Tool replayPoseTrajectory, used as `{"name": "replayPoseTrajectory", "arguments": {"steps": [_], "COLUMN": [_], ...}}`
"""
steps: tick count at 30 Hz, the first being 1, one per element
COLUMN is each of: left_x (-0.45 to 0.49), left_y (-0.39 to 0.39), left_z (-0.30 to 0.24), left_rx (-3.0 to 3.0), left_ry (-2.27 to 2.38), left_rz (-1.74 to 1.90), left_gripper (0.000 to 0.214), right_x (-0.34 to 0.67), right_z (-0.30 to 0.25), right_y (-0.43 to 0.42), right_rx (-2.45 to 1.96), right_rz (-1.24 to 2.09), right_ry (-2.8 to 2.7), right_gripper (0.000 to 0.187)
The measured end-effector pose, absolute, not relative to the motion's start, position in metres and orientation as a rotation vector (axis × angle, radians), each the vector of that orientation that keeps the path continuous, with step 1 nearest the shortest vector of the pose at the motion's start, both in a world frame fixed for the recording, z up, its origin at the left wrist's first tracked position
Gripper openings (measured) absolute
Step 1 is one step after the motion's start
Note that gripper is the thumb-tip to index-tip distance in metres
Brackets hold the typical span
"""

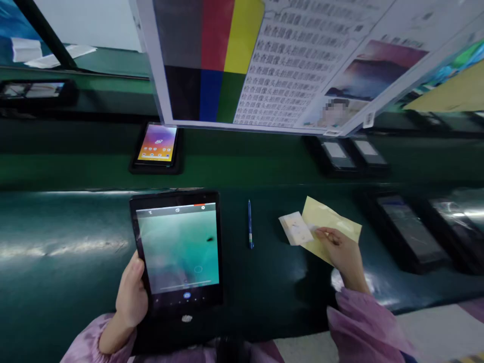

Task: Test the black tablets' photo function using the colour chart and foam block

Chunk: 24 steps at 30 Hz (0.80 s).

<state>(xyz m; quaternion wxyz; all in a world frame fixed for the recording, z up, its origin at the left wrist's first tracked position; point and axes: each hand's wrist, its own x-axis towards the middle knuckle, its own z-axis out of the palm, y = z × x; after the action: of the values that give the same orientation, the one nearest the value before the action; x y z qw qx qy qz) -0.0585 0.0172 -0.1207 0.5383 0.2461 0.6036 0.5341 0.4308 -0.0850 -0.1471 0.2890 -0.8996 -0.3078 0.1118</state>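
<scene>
My left hand (132, 290) is closed around the left edge of a black tablet (177, 252), tilted up towards me. On its lit screen is a camera view of a blurred green surface with a dark spot. To the right, my right hand (340, 249) pinches the edge of a thin white slip by a small white pad (297, 228) of paper. Beneath these fingers lies a pale yellow sheet (328, 217). Between the tablet and the papers, a blue pen (250, 224) lies on the dark green table (264, 282).
A printed board (280, 65) with colour blocks and text stands ahead. A smaller lit device (157, 144) lies left of its foot. Several dark devices lie at the right, among them a tablet (410, 229). Another device (36, 92) sits at the far left.
</scene>
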Motion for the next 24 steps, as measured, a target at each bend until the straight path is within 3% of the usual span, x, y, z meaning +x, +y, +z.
{"name": "replayPoseTrajectory", "arguments": {"steps": [16,24], "left_x": [-0.073,-0.07], "left_y": [0.008,0.01], "left_z": [-0.144,-0.131], "left_rx": [0.703,0.792], "left_ry": [1.391,1.326], "left_rz": [1.105,1.058], "left_gripper": [0.059,0.062], "right_x": [0.418,0.382], "right_z": [-0.145,-0.098], "right_y": [-0.098,-0.083], "right_rx": [-2.276,-2.2], "right_rz": [0.358,0.291], "right_ry": [-0.845,-0.909], "right_gripper": [0.048,0.054]}}
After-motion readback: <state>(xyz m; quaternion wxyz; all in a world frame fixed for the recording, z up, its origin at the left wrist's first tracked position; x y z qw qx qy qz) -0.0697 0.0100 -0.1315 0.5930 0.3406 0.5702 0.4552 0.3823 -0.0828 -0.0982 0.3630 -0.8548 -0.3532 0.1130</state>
